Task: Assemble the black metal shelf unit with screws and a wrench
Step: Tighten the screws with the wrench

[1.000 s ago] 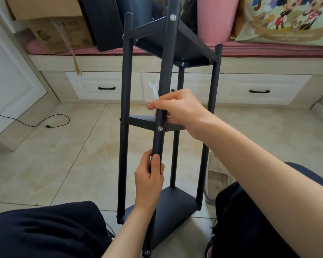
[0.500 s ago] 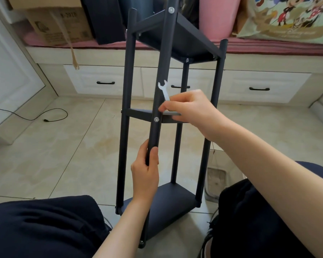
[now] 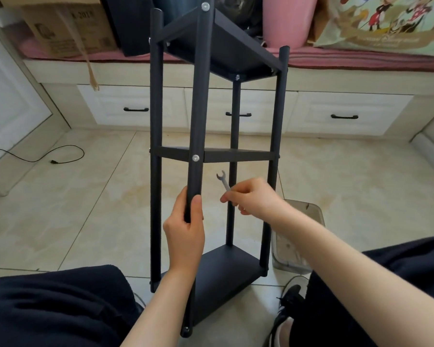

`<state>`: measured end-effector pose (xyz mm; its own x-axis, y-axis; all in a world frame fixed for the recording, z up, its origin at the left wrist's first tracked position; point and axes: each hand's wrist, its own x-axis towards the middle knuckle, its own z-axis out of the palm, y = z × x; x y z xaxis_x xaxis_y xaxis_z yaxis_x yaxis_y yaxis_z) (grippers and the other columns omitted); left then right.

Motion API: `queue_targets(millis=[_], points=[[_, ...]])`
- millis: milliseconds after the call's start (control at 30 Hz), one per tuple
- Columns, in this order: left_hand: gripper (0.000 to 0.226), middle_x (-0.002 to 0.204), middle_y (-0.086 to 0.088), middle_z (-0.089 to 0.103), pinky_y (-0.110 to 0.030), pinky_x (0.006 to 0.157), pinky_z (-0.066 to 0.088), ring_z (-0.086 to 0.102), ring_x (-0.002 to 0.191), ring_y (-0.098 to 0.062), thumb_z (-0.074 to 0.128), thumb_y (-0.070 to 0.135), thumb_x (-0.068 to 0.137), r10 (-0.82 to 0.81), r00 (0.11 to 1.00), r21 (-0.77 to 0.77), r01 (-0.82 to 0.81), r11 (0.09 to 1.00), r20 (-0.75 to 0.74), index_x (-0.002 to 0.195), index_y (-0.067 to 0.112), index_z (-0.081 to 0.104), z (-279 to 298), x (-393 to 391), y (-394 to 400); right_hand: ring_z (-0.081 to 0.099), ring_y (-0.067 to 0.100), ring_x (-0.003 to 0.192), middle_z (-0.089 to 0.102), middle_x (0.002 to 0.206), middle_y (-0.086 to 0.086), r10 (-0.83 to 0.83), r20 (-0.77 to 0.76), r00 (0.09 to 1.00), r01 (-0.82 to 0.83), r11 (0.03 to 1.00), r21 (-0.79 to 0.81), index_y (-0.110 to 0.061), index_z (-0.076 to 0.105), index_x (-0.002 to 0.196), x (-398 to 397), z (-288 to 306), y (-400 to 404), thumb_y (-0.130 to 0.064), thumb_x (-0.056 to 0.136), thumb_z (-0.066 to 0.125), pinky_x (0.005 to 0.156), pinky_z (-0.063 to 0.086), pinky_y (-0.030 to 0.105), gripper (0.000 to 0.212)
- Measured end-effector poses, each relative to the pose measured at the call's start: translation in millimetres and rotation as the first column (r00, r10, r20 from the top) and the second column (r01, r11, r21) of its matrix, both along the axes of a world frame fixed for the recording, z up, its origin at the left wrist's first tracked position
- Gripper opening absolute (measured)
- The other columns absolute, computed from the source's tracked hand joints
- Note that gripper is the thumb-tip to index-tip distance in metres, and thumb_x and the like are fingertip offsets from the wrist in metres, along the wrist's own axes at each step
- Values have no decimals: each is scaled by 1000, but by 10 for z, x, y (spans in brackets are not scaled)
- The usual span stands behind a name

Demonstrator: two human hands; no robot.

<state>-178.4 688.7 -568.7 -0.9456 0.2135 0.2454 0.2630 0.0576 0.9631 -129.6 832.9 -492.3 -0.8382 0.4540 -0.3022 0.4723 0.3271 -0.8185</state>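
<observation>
Fingers of the right hand (image 3: 251, 196) pinch the handle of a small silver open-ended wrench (image 3: 223, 181), its open end pointing up, just below the middle tier and clear of any screw. Left hand (image 3: 186, 229) wraps round the near front post of the tall black metal three-tier shelf unit (image 3: 236, 156), which stands on the tiled floor (image 3: 85, 196) between the person's knees. To tighten well, I judge the wrench should seat squarely on the silver screw head (image 3: 195, 158) while the left hand steadies that post against twisting.
</observation>
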Motion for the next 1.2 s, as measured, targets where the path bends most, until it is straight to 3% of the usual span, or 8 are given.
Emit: queue_targets(millis=[200,367,533,733,833,933,1133,1200], points=[[37,64,11,54,-25,50,44,48,56,-9,44,53,98,-28,999,-27,27,999,-41,122,32,64,33,63,90,60,-3,71,64,65,-26,-80,-242,967,55,992,-111,-35,71,66,-92,-119,-197,-27,95,60,77,51,23,32],[40,66,11,55,-25,52,45,52,59,-13,43,53,99,-36,998,-42,34,999,-60,128,33,62,31,92,149,59,-13,72,66,67,-27,-125,-388,913,63,984,-168,-35,70,69,-100,-108,-209,-26,97,58,74,49,23,32],[40,63,10,52,-36,48,48,50,57,-14,41,50,100,-50,996,-54,46,997,-72,132,34,60,38,81,154,56,-21,73,65,69,-34,-163,-387,907,71,968,-241,-30,74,74,-94,-135,-158,-24,96,59,75,44,18,27],[49,66,16,54,-45,52,53,51,57,-11,39,50,101,-54,994,-94,46,995,-91,141,27,55,40,67,105,59,-18,76,69,75,-30,-127,-395,910,16,962,-272,-41,74,64,-144,-134,-144,-28,96,61,77,46,21,37],[51,70,20,55,-33,52,51,50,58,-8,38,51,100,-56,993,-102,45,994,-105,142,27,54,58,72,103,59,-16,80,69,80,-31,-126,-404,906,11,961,-276,-48,73,65,-166,-150,-115,-30,96,60,75,48,21,38],[52,74,24,56,-15,53,41,47,55,-6,39,51,100,-73,992,-73,65,995,-105,143,25,54,85,96,121,61,-10,82,71,83,-24,-124,-415,901,9,963,-269,-42,75,68,-170,-185,-66,-30,96,61,77,53,23,34],[49,78,24,58,-17,52,41,49,57,-7,41,46,101,-76,992,-70,69,995,-105,142,23,55,85,126,164,63,-9,80,72,78,-18,-151,-467,871,30,966,-257,-30,77,82,-143,-223,-42,-24,94,65,67,46,5,18],[47,78,24,59,-19,52,44,51,58,-9,42,46,101,-65,991,-79,56,995,-113,141,26,55,81,127,163,60,-5,73,65,69,-20,-172,-477,862,71,972,-222,-33,76,78,-161,-216,-51,-24,93,66,67,45,8,20]])
